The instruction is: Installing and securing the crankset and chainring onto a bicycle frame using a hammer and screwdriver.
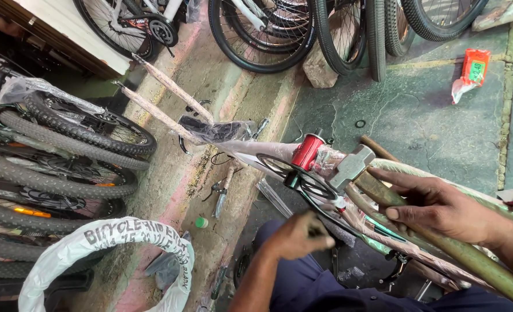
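Down at the right, we see the right hand (441, 209) wrapped over the olive handle of a hammer (383, 185), fingers curled around the shaft, forefinger stretched toward the grey steel head; that head rests against the wrapped bicycle frame (250, 149), just beside the red cylinder (307, 151); the left hand (297, 236) is blurred, fingers bunched tight on something dark; what it is, we cannot tell.

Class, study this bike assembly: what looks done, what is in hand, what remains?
Done: the crank sits on the wrapped frame. In hand: the right hand holds a hammer at the red part; the left hand grips something dark. Left: no wheels are fitted, and the wrapping remains on.
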